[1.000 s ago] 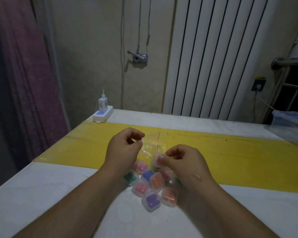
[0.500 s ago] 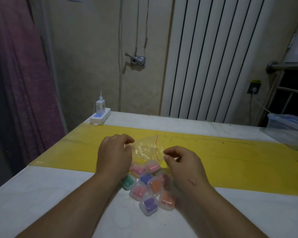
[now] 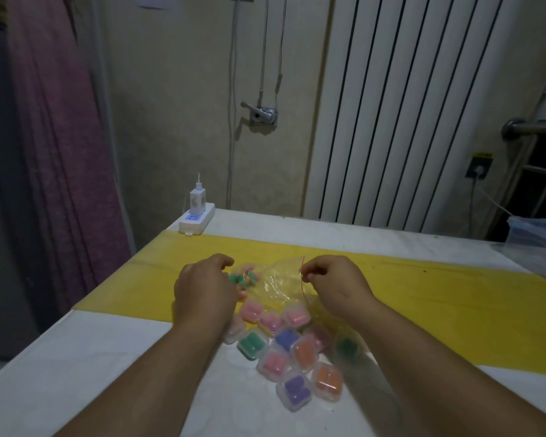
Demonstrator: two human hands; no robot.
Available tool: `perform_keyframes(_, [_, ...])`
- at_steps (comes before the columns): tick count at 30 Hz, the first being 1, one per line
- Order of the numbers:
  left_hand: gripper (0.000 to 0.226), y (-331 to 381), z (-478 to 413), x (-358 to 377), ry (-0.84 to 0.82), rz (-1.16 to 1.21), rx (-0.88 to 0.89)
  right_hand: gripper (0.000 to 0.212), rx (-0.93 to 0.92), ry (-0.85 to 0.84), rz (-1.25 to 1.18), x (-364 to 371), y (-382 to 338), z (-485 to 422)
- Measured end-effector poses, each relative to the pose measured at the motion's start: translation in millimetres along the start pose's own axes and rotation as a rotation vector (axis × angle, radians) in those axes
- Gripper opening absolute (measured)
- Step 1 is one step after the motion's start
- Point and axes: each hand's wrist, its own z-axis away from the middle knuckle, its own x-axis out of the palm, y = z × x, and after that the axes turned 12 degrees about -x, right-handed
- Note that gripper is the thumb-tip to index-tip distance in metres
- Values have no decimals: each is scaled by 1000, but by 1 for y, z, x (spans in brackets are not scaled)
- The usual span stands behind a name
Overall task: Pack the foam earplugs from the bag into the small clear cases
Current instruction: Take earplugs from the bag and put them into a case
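Note:
A clear zip bag (image 3: 278, 283) with a red seal line lies on the yellow strip between my hands. Loose green and pink foam earplugs (image 3: 246, 278) sit at its left end, by my left fingers. My left hand (image 3: 204, 290) is curled over that end of the bag; what it grips is hidden. My right hand (image 3: 331, 283) pinches the bag's red-lined edge. Several small clear cases (image 3: 292, 348) holding pink, green, blue, orange and purple earplugs lie clustered on the white table just below the bag.
A white power strip (image 3: 196, 219) with a charger plugged in sits at the table's far left corner. A clear plastic box (image 3: 536, 241) stands at the right edge. The yellow strip (image 3: 423, 288) crosses the white table (image 3: 76, 373). A radiator stands behind.
My right hand has moved away to the right with the bag's edge, spreading the bag flat. Loose earplugs now show at the bag's left end. The view has tilted slightly.

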Motion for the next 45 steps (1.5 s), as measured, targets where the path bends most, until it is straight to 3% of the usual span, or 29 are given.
perform_keyframes(3, [36, -6, -8, 6, -71, -88, -23, 32, 69, -56, -38, 8, -5, -14])
perform_keyframes(8, [34, -8, -9, 11, -133, -270, 7, 26, 191, -186, -346, 22, -17, -24])
perform_keyframes(11, [38, -9, -9, 12, -152, -225, 26, 35, 141, -260, -360, 33, -19, -29])
perform_keyframes(15, [35, -11, -9, 14, -150, -169, 28, 28, 84, -353, -236, 42, -21, -35])
perform_keyframes(18, [24, -11, -9, 13, -135, -175, 18, 23, 60, -346, -206, 49, -18, -38])
perform_keyframes(25, [23, -9, -8, 11, -134, -235, 54, 41, 81, -241, -263, 61, -17, -43])
perform_keyframes(32, [22, -9, -7, 9, -151, -238, 65, 27, 203, -334, -349, 60, -16, -44])
perform_keyframes(39, [23, -8, -5, 9, -152, -239, 71, 21, 17, -412, -62, 63, -23, -43])
perform_keyframes(43, [23, -8, -5, 9, -153, -242, 69, 43, -42, -347, 3, 66, -19, -46])
perform_keyframes(45, [24, -8, -5, 8, -149, -244, 71, 27, -47, -367, 46, 66, -20, -45])
